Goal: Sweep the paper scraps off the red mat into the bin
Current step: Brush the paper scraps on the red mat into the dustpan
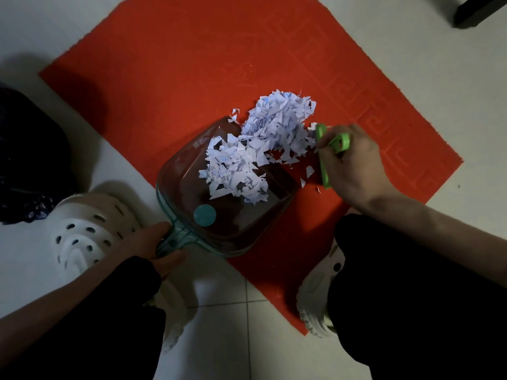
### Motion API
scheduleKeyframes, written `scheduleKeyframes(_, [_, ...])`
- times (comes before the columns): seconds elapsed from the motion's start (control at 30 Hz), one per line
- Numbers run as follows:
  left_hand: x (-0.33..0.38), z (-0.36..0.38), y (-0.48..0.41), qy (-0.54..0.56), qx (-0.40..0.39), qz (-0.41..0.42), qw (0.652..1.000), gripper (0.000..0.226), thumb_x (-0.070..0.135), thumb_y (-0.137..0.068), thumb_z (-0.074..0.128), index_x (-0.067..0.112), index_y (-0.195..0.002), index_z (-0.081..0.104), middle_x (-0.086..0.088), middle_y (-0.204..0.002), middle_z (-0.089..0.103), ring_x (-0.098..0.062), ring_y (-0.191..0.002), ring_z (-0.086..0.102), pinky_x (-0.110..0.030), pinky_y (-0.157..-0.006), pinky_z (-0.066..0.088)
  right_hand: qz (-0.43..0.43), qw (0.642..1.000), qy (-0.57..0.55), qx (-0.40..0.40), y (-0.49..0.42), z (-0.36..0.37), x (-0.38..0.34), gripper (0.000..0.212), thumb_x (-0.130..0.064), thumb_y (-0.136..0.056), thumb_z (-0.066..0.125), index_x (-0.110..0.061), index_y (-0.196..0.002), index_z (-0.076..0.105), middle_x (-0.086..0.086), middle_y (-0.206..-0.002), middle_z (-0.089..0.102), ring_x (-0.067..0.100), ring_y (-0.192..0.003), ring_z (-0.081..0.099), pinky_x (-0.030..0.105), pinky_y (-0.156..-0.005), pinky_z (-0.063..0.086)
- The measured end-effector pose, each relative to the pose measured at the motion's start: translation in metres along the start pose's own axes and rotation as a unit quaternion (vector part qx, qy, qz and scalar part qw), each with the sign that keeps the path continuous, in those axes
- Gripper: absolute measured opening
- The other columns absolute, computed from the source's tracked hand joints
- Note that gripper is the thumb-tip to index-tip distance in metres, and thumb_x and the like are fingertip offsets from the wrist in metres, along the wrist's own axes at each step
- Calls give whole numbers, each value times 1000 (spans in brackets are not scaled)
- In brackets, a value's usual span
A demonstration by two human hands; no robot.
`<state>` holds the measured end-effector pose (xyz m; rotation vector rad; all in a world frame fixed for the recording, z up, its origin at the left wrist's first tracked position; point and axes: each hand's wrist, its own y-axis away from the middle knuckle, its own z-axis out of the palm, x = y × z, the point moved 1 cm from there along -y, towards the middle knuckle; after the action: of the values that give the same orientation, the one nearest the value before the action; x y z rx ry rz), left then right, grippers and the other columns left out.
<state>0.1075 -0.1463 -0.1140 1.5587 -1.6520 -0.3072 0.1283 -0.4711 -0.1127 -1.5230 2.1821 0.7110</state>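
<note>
A red mat [170, 67] lies on the white tiled floor. On its near part rests a clear teal-rimmed dustpan [219, 223], its mouth toward the far right. A heap of white paper scraps [263, 144] lies half inside the pan and half on the mat beyond its lip. My left hand [156, 248] grips the dustpan's handle at the mat's near-left edge. My right hand [354, 163] grips a small green brush [325, 157], which stands against the right side of the heap. A few loose scraps lie beside the brush.
A dark bag-like object [27, 160] sits at the left edge on the floor. My white perforated clogs [90, 231] flank the pan; the right one [321, 294] stands on the mat's near corner. A dark furniture leg [477, 9] shows at top right.
</note>
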Motion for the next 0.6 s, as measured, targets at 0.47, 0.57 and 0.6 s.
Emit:
scheduleKeyframes(0.47, [1,-1,0,-28,-6,-6,1000,22,26,-83,69,19,-83,48,8,-62,48,-6,-54,45,-17,-48,32,33,999,-19,25,9,-9,12,14,-5,-85,55,-15,-86,65,13,-95,59,20,-77,53,23,-71,37])
scheduleKeyframes(0.57, [0,-1,0,-36,-7,-4,999,21,25,-83,69,12,-95,58,5,-66,49,-15,-61,49,-27,-54,33,-2,999,-35,-9,11,0,-3,16,-1,-83,56,-12,-87,66,3,-91,56,17,-75,54,18,-71,34])
scheduleKeyframes(0.6, [-1,-1,0,-39,-6,-4,999,25,25,-82,69,9,-100,60,4,-67,50,-18,-65,50,-27,-57,32,-8,999,-48,-14,10,0,-6,16,-2,-82,55,-12,-88,67,1,-90,56,19,-74,56,20,-71,37])
